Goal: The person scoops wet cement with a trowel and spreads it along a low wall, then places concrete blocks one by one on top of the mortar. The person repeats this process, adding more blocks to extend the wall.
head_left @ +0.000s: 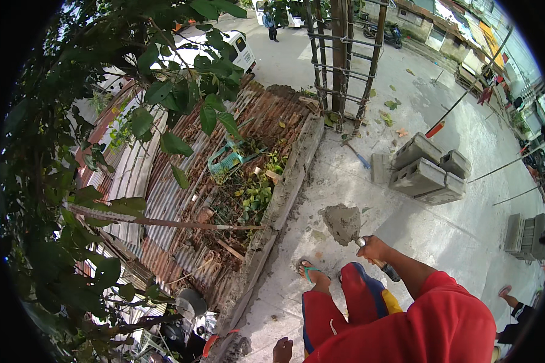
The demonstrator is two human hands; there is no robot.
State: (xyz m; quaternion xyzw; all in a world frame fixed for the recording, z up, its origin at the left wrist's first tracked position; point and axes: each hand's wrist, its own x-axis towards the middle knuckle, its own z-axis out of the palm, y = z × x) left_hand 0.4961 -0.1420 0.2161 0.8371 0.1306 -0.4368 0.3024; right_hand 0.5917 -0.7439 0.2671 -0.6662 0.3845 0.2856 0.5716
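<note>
My right hand (375,249) is closed around the handle of a trowel (342,222), held out in front of my legs. Grey mortar seems to coat its broad blade. Low at the bottom edge is my left hand (283,349), partly cut off by the frame; its fingers do not show clearly and I see nothing in it. Beyond the trowel, several grey concrete blocks (419,176) stand grouped on the pavement. A hammer with a blue handle (360,158) lies to their left. Left of my feet runs a low concrete wall (293,163).
Past the wall lies a rusty corrugated metal roof (181,193) with a green plastic chair (227,160). Leafy branches (48,242) hang at left. Tied steel bars (345,66) rise at the wall's end. More blocks (530,235) and another person's foot (505,291) are at right.
</note>
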